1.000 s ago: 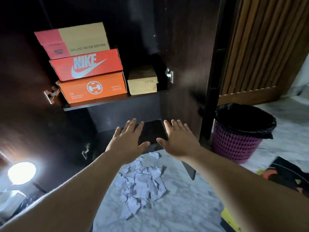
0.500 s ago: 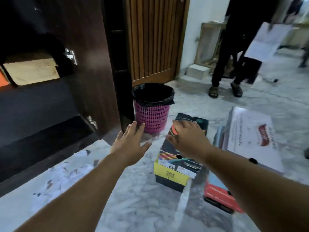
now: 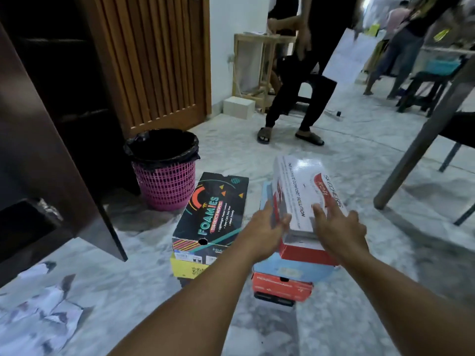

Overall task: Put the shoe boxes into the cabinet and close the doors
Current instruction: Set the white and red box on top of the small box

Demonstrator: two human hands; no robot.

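Now, from the head camera, I have both hands at the white Skechers shoe box [image 3: 305, 194], which sits on top of the right-hand stack on the marble floor [image 3: 295, 147]. My left hand [image 3: 264, 227] lies against the box's left side with its fingers fairly straight, and my right hand [image 3: 339, 229] comes down over the near right corner, fingers spread wide; neither looks curled round the box yet, so I judge this a two-sided clamp about to form, which suits a long, light carton. The lid looks tilted up off the red base, so I would squeeze the base, not the lid. Under it lie a pale blue box [image 3: 290, 269] and an orange-red box [image 3: 280, 285]. Just beside, on the left, a black Foamies box [image 3: 213, 209] tops a yellow box [image 3: 186, 268]. The dark cabinet door [image 3: 46, 160] stands open at the left, so the way in is free. A pink waste basket [image 3: 164, 170] stands near the door's far edge, and crumpled paper [image 3: 43, 317] litters the floor below it. A person [image 3: 298, 80] stands well beyond.
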